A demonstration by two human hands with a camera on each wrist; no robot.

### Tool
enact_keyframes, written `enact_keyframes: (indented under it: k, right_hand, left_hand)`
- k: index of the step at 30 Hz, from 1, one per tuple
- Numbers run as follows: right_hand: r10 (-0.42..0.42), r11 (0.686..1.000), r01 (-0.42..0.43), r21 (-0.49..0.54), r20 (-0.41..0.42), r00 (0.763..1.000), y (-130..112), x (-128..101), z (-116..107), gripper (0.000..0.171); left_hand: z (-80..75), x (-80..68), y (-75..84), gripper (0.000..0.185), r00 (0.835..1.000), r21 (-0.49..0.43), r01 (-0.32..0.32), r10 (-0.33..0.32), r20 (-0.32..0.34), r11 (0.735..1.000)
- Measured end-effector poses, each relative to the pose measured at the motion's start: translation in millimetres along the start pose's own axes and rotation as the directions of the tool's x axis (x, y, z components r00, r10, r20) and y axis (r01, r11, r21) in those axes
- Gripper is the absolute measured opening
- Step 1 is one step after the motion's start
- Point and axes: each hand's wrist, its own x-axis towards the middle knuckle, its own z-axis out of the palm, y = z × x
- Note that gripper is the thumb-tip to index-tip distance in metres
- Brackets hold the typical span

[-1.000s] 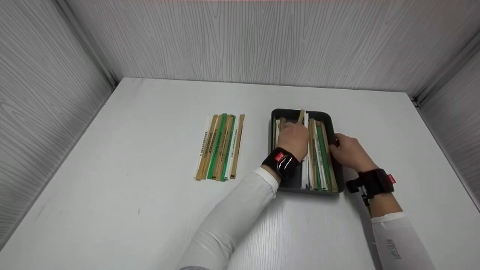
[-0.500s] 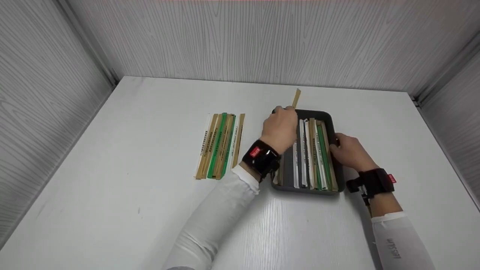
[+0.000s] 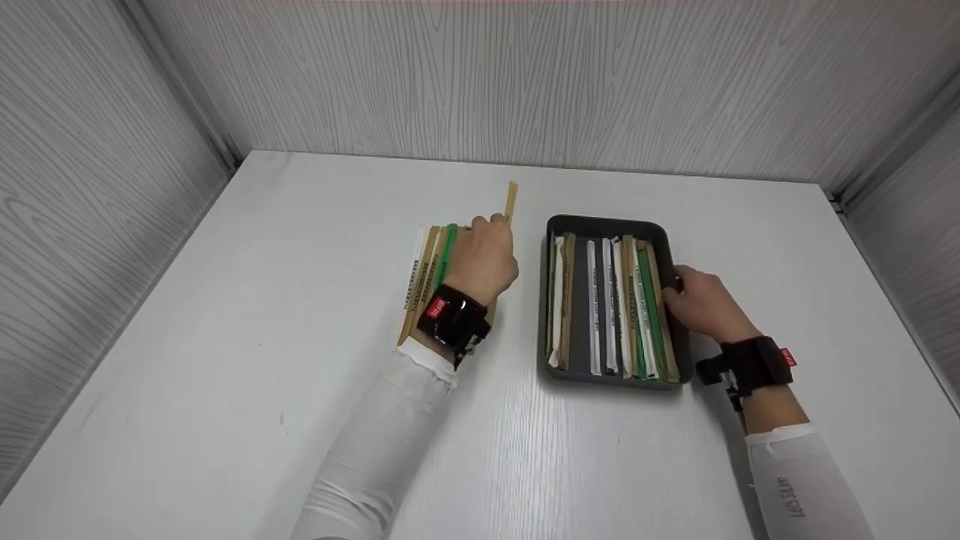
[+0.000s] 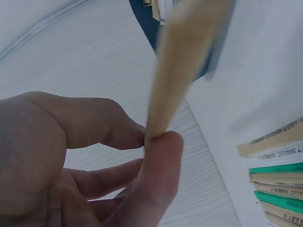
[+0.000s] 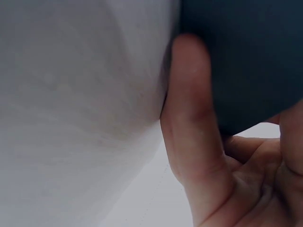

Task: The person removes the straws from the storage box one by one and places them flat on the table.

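My left hand (image 3: 482,259) pinches a tan paper-wrapped stick (image 3: 511,201) between thumb and finger (image 4: 158,156); the stick (image 4: 182,61) points up and away, over the right edge of a row of tan, green and white wrapped sticks (image 3: 429,270) lying on the table. A dark tray (image 3: 604,223) to the right holds several more wrapped sticks (image 3: 615,307) side by side. My right hand (image 3: 701,304) grips the tray's right wall, with its thumb (image 5: 191,109) against the dark side (image 5: 246,61).
The white table (image 3: 300,390) is boxed in by grey wood-grain walls at the left, back and right. The ends of the laid-out sticks (image 4: 277,184) show at the lower right of the left wrist view.
My left hand lifted a tan stick out of the tray and carried it left, over the row on the table. The right hand stayed on the tray's side.
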Motion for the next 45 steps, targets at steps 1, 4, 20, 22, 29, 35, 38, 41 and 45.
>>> enact_keyframes:
  k: [1, 4, 20, 22, 29, 35, 38, 41, 45]
  right_hand:
    - [-0.002, 1.0, 0.002, 0.002, -0.001, 1.0, 0, 0, 0, 0.043]
    - [-0.006, 1.0, 0.006, 0.007, -0.006, 1.0, 1, -1, 1, 0.042]
    - [0.026, 1.0, -0.026, 0.017, 0.013, 1.0, 1, 1, 0, 0.045]
    - [0.024, 1.0, -0.025, 0.017, 0.009, 1.0, 2, 1, 0, 0.046]
    - [0.01, 1.0, -0.01, 0.005, -0.004, 1.0, 2, 1, 1, 0.048]
    - [-0.001, 1.0, 0.0, -0.005, -0.012, 1.0, 2, 1, 1, 0.045]
    - [-0.004, 1.0, 0.004, -0.001, -0.011, 1.0, 2, 1, 2, 0.044]
    - [-0.007, 1.0, 0.007, 0.0, -0.01, 1.0, 3, 1, 2, 0.043]
    - [-0.005, 1.0, 0.005, 0.0, -0.011, 1.0, 2, 1, 2, 0.043]
  left_hand:
    - [3.6, -0.1, -3.0, 0.022, 1.0, 0.008, 0.003, -0.003, -0.001, 1.0]
    - [14.7, -0.3, -10.0, 0.023, 1.0, 0.025, 0.008, -0.007, -0.001, 1.0]
    - [47.1, -2.3, -19.3, 0.01, 0.994, 0.1, 0.08, -0.087, 0.067, 0.992]
    - [48.7, -2.3, -19.2, 0.011, 0.994, 0.109, 0.076, -0.083, 0.068, 0.991]
    - [53.2, -1.4, -19.5, 0.021, 0.993, 0.146, 0.063, -0.077, 0.092, 0.987]
    - [55.4, -1.4, -20.2, 0.028, 0.991, 0.157, 0.07, -0.087, 0.101, 0.985]
    - [56.7, -1.8, -20.2, 0.028, 0.991, 0.163, 0.066, -0.083, 0.102, 0.984]
    - [57.3, -2.1, -20.0, 0.027, 0.99, 0.172, 0.071, -0.09, 0.105, 0.983]
    - [57.1, -2.5, -20.0, 0.021, 0.991, 0.177, 0.079, -0.096, 0.095, 0.981]
